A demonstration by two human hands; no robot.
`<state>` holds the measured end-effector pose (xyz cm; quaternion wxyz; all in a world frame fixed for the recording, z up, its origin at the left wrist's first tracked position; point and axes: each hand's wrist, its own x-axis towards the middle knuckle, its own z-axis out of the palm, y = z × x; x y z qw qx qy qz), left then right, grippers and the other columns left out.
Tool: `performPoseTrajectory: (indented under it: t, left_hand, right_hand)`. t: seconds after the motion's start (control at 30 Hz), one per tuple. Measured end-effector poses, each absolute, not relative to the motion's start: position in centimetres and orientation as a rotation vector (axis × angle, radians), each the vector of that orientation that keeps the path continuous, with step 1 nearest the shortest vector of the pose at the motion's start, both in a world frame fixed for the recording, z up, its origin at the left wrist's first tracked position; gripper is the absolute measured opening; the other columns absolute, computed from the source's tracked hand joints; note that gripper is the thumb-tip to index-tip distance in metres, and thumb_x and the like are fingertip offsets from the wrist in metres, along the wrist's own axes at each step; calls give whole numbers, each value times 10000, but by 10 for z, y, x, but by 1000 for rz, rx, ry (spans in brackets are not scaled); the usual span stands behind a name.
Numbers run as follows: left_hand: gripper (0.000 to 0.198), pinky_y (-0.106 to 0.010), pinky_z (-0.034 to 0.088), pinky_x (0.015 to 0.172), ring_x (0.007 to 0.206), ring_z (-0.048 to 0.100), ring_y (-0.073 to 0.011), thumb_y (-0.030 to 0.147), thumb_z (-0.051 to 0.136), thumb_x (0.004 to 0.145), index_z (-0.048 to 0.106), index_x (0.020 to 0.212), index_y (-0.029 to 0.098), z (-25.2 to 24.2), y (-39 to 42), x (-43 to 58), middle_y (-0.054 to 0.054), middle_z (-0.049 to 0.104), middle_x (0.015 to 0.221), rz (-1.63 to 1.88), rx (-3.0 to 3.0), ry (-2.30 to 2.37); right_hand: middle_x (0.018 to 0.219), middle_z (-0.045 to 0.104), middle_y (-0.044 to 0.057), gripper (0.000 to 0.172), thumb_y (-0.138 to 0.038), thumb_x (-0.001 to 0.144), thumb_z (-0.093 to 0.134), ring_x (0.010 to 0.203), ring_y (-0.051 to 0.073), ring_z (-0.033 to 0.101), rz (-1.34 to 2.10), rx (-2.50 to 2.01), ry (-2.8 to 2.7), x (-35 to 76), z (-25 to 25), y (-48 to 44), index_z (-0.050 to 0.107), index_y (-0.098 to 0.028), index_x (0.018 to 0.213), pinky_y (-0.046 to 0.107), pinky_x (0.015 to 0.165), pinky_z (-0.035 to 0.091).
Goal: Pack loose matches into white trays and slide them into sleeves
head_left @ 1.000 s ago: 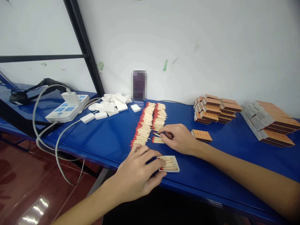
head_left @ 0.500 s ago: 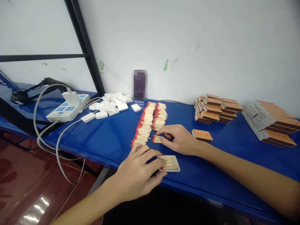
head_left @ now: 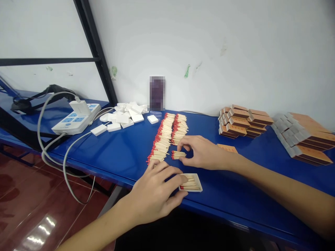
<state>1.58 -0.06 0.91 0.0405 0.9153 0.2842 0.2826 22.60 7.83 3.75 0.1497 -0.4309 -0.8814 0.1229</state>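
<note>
My left hand (head_left: pixel 157 191) is closed on the left end of a small white tray (head_left: pixel 198 183) of matches, its fingertips over the red heads. Beyond it, my right hand (head_left: pixel 200 152) curves its thumb and fingers around a small bunch of matches (head_left: pixel 178 155) lying on the blue table; the fingers are apart, one on each side of the bunch. Two long rows of red-headed matches, a left row (head_left: pixel 162 137) and a right row (head_left: pixel 179 129), lie just behind the hands. An orange matchbox (head_left: pixel 227 148) is partly hidden behind my right wrist.
White trays (head_left: pixel 128 115) lie piled at the back left, beside a power strip (head_left: pixel 75 120) with looping cables. Orange matchboxes (head_left: pixel 239 120) are stacked at the back right, with more boxes (head_left: pixel 306 136) farther right. A pixelated dark object (head_left: pixel 157 93) leans on the wall.
My right hand has shifted slightly back and its fingers have lifted and spread, showing more of the small bunch. My left hand stays on the tray. The view has moved slightly.
</note>
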Motion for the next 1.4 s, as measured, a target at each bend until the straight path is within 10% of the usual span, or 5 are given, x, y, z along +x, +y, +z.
performPoseTrajectory:
  t: [1.4]
  left_hand:
    - [189, -364, 399, 917, 932, 555, -200, 263, 670, 862, 550, 1003, 225, 12, -1, 15, -1, 649, 984, 787, 2519, 972]
  right_hand:
    - [786, 715, 25, 226, -334, 837, 654, 705, 157, 643, 869, -1324, -2702, 235, 74, 81, 688, -151, 966, 255, 628, 457]
